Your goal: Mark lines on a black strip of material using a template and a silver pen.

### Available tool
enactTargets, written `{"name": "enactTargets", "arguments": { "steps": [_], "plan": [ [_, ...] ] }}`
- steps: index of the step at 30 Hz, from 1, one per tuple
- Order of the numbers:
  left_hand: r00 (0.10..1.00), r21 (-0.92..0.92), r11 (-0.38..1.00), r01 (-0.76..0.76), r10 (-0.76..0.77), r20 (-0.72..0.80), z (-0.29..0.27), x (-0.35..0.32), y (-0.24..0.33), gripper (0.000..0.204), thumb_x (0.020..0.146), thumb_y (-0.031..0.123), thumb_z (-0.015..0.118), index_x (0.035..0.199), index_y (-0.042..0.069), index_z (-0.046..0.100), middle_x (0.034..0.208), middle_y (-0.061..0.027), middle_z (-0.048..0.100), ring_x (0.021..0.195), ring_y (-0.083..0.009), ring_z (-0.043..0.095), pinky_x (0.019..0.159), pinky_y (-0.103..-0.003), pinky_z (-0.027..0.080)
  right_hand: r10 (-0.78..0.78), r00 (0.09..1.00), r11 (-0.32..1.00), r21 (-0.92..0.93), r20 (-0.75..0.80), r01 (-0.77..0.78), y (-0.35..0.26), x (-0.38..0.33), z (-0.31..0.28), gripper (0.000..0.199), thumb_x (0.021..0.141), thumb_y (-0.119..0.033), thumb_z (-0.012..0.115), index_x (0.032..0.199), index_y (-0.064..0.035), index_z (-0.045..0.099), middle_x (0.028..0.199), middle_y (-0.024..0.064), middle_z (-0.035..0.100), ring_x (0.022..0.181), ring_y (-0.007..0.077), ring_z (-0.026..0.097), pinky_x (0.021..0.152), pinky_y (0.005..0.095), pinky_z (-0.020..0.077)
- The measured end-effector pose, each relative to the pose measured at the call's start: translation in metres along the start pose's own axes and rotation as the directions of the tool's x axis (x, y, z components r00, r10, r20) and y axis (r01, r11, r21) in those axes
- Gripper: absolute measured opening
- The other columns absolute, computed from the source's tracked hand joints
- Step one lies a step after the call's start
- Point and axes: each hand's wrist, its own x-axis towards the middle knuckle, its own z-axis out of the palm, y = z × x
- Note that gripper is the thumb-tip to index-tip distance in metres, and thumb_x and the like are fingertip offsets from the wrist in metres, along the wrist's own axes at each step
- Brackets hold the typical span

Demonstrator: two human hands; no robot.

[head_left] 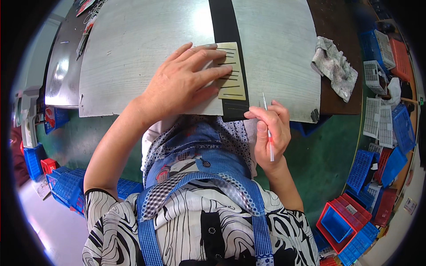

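My left hand (186,80) lies flat, fingers spread, on a tan rectangular card with dark slots (234,73). The card rests on a black strip (224,22) that runs across a grey metal plate (133,48). My right hand (271,135) is near the plate's front edge, just right of the strip. It grips a thin pen-like tool with a clear and red handle (269,133), its fine metal tip pointing up toward the plate.
A crumpled stained rag (335,66) lies on the brown bench to the right. Blue, red and white plastic crates (381,133) are stacked on the floor at right, and more blue crates (66,186) at lower left. A second metal plate (64,66) sits at left.
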Motion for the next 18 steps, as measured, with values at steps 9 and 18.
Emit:
{"name": "enactTargets", "arguments": {
  "steps": [9,18],
  "plan": [
    [0.996,-0.085,0.996,0.002,-0.009,-0.092,0.009,0.001,0.005,0.048,0.085,0.02,0.074,0.133,0.016,0.064,0.14,-0.007,0.059,0.129,-0.0293,0.058,0.116,-0.051,0.04,0.267,0.964,0.918,0.299,0.018,-0.26,-0.009,0.013,-0.015,0.028,0.108,-0.02,0.05,0.119,-0.0016,0.068,0.094,0.009,0.063,0.082,0.0191,0.058,0.084,0.0355,0.0505],
    [0.993,-0.14,0.989,-0.042,0.026,-0.112,0.013,0.005,0.009,0.044,0.083,0.018,0.076,0.127,0.017,0.069,0.137,-0.0067,0.061,0.125,-0.0297,0.06,0.115,-0.052,0.041,0.451,0.89,0.65,0.657,0.072,-0.383,-0.023,0.012,0.001,0.026,0.11,-0.015,0.046,0.118,0.0039,0.061,0.094,0.0036,0.057,0.082,0.0081,0.053,0.085,0.0306,0.0573]
  ]
}}
